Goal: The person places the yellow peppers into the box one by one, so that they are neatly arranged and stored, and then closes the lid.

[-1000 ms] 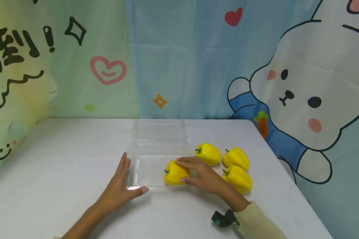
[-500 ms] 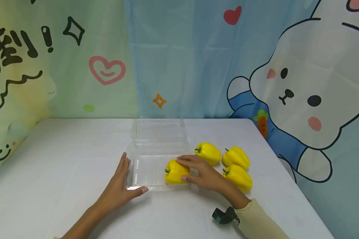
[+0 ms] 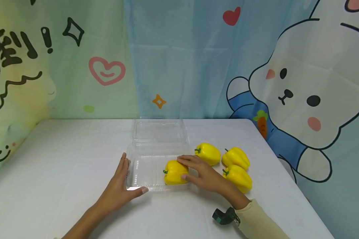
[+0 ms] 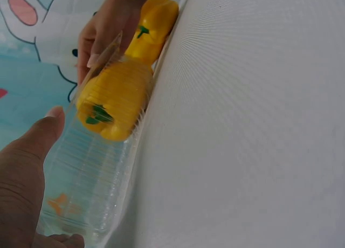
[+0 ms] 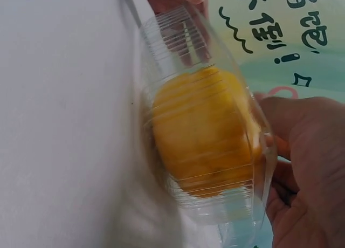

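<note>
A yellow bell pepper (image 3: 175, 172) with a green stem lies in the right part of a clear plastic container (image 3: 143, 171), whose hinged lid (image 3: 160, 130) is folded back behind it. My right hand (image 3: 201, 174) holds this pepper from its right side, fingers over the top and thumb low at the front. Through the container wall, the pepper (image 5: 205, 132) fills the right wrist view. My left hand (image 3: 119, 186) rests against the container's left side, fingers straight and thumb along the front edge. In the left wrist view its thumb (image 4: 40, 135) stands beside the clear wall.
Three more yellow bell peppers, one at the back (image 3: 207, 153), one farther right (image 3: 236, 158) and one nearer (image 3: 238, 178), lie right of the container on the white table (image 3: 62, 166). A dark device (image 3: 224, 216) sits at my right sleeve. A printed curtain (image 3: 179, 59) hangs behind.
The pepper in the container has shifted very slightly left against my right fingers, while the right thumb has moved slightly up. My left hand stays in place at the container.
</note>
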`<state>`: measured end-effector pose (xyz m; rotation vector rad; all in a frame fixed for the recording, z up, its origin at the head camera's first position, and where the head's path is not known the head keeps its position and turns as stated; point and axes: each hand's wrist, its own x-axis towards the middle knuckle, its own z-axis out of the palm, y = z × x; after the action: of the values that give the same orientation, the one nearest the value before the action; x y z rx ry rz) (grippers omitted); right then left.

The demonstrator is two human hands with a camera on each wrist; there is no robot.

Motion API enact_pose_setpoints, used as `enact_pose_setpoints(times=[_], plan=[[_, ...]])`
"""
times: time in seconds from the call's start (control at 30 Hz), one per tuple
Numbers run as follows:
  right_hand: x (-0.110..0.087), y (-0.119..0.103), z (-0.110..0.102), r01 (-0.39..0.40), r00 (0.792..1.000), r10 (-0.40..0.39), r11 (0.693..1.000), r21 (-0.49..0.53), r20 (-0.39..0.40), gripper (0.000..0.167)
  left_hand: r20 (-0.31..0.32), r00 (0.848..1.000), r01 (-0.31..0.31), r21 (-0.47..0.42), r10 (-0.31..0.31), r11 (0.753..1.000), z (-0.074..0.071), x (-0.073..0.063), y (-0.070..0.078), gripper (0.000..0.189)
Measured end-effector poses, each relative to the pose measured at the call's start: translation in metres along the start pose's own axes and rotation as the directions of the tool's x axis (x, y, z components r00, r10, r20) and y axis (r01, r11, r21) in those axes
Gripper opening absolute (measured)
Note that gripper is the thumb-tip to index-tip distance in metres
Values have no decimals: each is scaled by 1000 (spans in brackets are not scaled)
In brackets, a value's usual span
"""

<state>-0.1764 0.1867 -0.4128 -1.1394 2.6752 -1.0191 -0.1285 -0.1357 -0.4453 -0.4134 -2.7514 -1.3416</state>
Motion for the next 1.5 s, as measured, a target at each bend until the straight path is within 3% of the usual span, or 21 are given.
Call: enact_pose_setpoints(times=[0.2,0.33,0.57,0.8,0.93,1.07,1.33,1.5], plan=[[-1,-2,-5,-43,999,45,996,82,-30,52,0,1000,-5,-1,5,1000,0,-1,0,122],[-1,2,-8,-9,992,26,991,131,-123,44,-6,1000,-7,-1,7,1000,0,-1,-1,122],[-3,7,-15,-1,941,45,992,129,-336,36,-2,1000,2,-6,-2,1000,-1,0,0,123],[-3,7,-23,-64,910,100,993,103,-403,38,-4,1000,-4,5,4,1000,0,-1,-1,123],[-4,12,-27,-86,893,135,988,132,-430,41,-5,1000,-1,11,1,1000,0,-1,0,123],[-6,17,-33,-106,892,154,985,134,-425,44,-5,1000,-4,4,4,1000,0,-1,0,122],[-10,24,-44,-278,885,297,955,105,-360,54,-1,1000,4,-6,-4,1000,0,-2,0,123],[-9,30,-46,-333,877,345,938,95,-334,58,-6,1000,-4,-8,4,1000,-1,-1,1,124]])
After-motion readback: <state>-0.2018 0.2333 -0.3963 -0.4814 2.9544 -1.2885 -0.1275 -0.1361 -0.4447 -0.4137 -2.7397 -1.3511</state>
